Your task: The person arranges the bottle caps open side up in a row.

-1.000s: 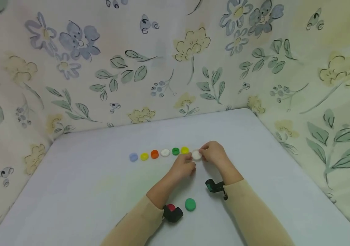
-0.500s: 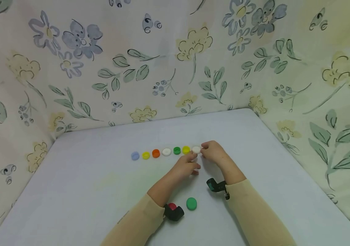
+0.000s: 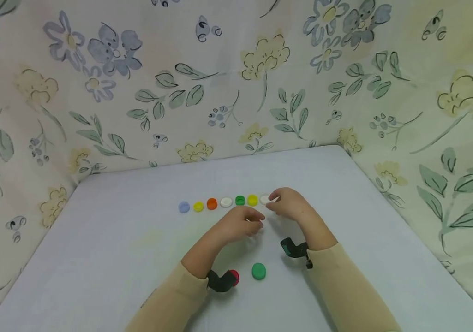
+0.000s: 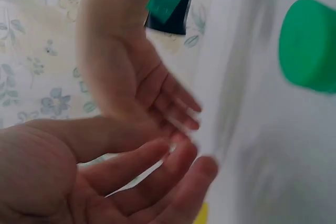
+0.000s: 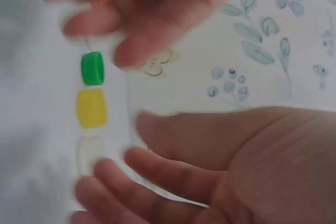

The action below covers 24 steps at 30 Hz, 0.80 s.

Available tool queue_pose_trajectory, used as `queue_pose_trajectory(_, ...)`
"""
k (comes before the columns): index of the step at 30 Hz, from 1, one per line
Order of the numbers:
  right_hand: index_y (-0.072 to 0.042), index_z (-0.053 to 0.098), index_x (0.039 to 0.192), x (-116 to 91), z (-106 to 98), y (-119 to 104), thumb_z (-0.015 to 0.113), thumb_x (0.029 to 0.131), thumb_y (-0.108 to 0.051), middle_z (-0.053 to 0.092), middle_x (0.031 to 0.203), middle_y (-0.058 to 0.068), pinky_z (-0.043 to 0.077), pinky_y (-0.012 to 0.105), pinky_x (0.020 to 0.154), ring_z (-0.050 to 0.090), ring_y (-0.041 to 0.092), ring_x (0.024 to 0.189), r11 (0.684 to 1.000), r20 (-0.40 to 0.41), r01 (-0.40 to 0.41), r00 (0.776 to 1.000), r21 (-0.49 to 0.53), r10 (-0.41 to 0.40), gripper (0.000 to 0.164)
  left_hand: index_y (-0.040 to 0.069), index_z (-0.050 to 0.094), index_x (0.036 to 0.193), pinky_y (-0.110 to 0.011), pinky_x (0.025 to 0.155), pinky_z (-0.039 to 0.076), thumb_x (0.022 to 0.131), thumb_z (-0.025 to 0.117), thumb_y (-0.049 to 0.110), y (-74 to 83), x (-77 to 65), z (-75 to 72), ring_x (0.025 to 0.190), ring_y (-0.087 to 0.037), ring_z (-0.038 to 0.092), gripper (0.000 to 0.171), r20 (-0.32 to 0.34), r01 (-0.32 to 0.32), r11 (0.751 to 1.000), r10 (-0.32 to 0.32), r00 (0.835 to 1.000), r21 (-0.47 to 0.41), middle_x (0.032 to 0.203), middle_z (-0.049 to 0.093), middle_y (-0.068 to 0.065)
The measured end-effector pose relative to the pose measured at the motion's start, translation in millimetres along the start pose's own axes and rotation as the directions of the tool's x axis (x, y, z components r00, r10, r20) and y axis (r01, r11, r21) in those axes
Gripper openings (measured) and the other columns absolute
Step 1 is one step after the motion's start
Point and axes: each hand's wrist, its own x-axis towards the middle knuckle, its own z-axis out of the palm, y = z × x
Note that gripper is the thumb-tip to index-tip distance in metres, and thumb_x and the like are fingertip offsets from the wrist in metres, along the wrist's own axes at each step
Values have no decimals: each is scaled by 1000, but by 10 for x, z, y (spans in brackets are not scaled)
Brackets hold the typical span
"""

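Note:
A row of small plastic bottle caps lies across the table. From the left it runs lavender cap (image 3: 184, 207), yellow cap (image 3: 198, 206), orange cap (image 3: 212, 204), white cap (image 3: 226, 202), green cap (image 3: 240, 200), second yellow cap (image 3: 252, 199) and, at the right end, second white cap (image 3: 264, 199). My right hand (image 3: 289, 204) hovers by that end cap and partly covers it in the head view; its thumb and fingers are apart with nothing between them. Just in front of the row, my left hand (image 3: 240, 224) is held above the table, fingers relaxed and holding nothing.
A larger green cap (image 3: 259, 271) lies nearer, between the forearms. Beside it, a red cap (image 3: 235, 277) is partly hidden behind the left wrist's black camera (image 3: 221, 281). Floral fabric (image 3: 219, 83) hangs behind the white table (image 3: 116, 240).
The end white cap moved back into line with the row and was let go. My left hand drew back toward the left and nearer; the right hand's fingers loosened beside the cap.

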Motion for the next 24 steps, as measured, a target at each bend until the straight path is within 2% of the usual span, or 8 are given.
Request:
queue_pose_trajectory(3, -4, 69, 113, -99, 16, -94, 72, 97, -19, 71, 93, 9, 55, 37, 75, 67, 23, 81, 999, 170, 16, 985, -50, -8, 22, 7, 75, 113, -36, 76, 54, 95, 72, 15, -8, -83, -91, 76, -21, 66, 20, 103, -3, 996, -7, 995, 91, 89, 73, -5)
queue_pose_trajectory(6, -6, 69, 102, -221, 79, -211, 74, 94, -13, 72, 85, 6, 55, 34, 71, 68, 21, 76, 993, 350, 32, 937, -117, 11, 12, 9, 76, 99, -33, 68, 53, 91, 77, 12, 2, -159, -101, 68, -20, 65, 9, 182, 22, 980, -59, 981, 200, 80, 71, -3)
queue_pose_trajectory(9, -7, 68, 97, -331, 176, -316, 72, 93, -9, 74, 78, 7, 55, 32, 65, 66, 17, 69, 983, 457, 52, 889, -177, 35, 6, 11, 74, 88, -30, 60, 50, 87, 81, 11, 40, -226, -31, 61, -18, 61, 6, 215, 45, 949, -117, 970, 313, 73, 68, -2)
queue_pose_trajectory(14, -7, 70, 89, -435, 320, -385, 66, 90, 2, 73, 73, 12, 53, 32, 58, 63, 16, 59, 981, 532, 94, 847, -168, 10, 10, 11, 67, 78, -26, 55, 43, 80, 88, 10, 76, -277, 183, 56, -15, 50, 21, 249, -2, 899, -120, 961, 438, 65, 56, 0)
queue_pose_trajectory(17, -8, 67, 88, -440, 360, -379, 68, 86, 4, 72, 73, 14, 54, 33, 58, 64, 18, 60, 987, 544, 97, 839, -130, -11, 12, 12, 66, 75, -26, 56, 41, 77, 90, 11, 88, -293, 260, 60, -14, 48, 24, 232, -21, 869, -108, 967, 494, 66, 52, 1)
queue_pose_trajectory(19, -9, 63, 91, -426, 362, -368, 70, 85, 4, 72, 74, 13, 55, 33, 61, 65, 19, 63, 988, 541, 100, 841, -114, -22, 16, 13, 67, 76, -26, 57, 42, 77, 89, 12, 97, -294, 255, 61, -13, 49, 23, 214, -22, 854, -105, 971, 520, 67, 53, 1)
queue_pose_trajectory(21, -10, 62, 94, -401, 349, -352, 69, 85, 3, 72, 76, 12, 55, 34, 63, 67, 20, 67, 990, 533, 97, 846, -101, -29, 17, 12, 67, 79, -26, 58, 43, 79, 87, 11, 102, -284, 211, 63, -14, 50, 20, 214, -25, 855, -101, 971, 518, 68, 54, 1)
queue_pose_trajectory(24, -10, 64, 102, -354, 309, -328, 67, 88, -3, 73, 79, 10, 55, 35, 70, 69, 22, 72, 991, 530, 101, 847, -82, -42, 16, 12, 68, 85, -26, 60, 45, 83, 84, 11, 63, -245, 107, 64, -14, 53, 17, 230, -38, 875, -85, 969, 482, 71, 57, 1)
